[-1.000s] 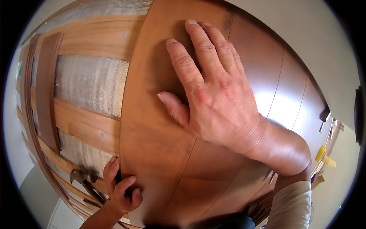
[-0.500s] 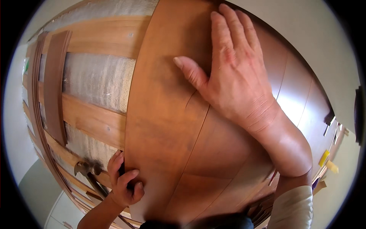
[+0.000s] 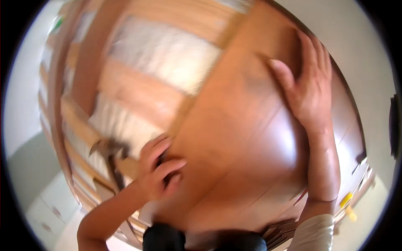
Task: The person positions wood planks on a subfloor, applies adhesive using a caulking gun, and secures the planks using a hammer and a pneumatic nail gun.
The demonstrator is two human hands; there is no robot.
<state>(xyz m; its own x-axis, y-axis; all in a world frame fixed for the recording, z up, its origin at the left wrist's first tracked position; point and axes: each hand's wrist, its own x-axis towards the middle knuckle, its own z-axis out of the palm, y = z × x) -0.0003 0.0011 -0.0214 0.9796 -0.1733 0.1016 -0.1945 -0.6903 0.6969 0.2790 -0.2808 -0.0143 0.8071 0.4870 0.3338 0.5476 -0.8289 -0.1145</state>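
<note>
My right hand (image 3: pixel 307 90) lies flat, fingers stretched out and thumb spread, on the far part of a reddish-brown wooden floorboard (image 3: pixel 217 113). My left hand (image 3: pixel 157 169) is at the near left edge of that board, its fingers curled round something dark. What the dark thing is cannot be made out, as the fingers cover it and motion blurs it. A claw hammer (image 3: pixel 109 154) lies left of my left hand, its head on the pale wooden battens and its handle pointing toward me.
Pale battens (image 3: pixel 134 92) with silvery foil (image 3: pixel 163 50) between them extend left of the board. Loose brown boards (image 3: pixel 94 58) lie across them. Laid floorboards (image 3: pixel 268 167) cover the right side, beside a pale wall (image 3: pixel 356 54). A yellow-handled thing (image 3: pixel 346 200) lies at the right.
The view has turned, so the board edge now slants more. My right hand still lies on the board, close to the wall side. My left hand stays at the board's edge.
</note>
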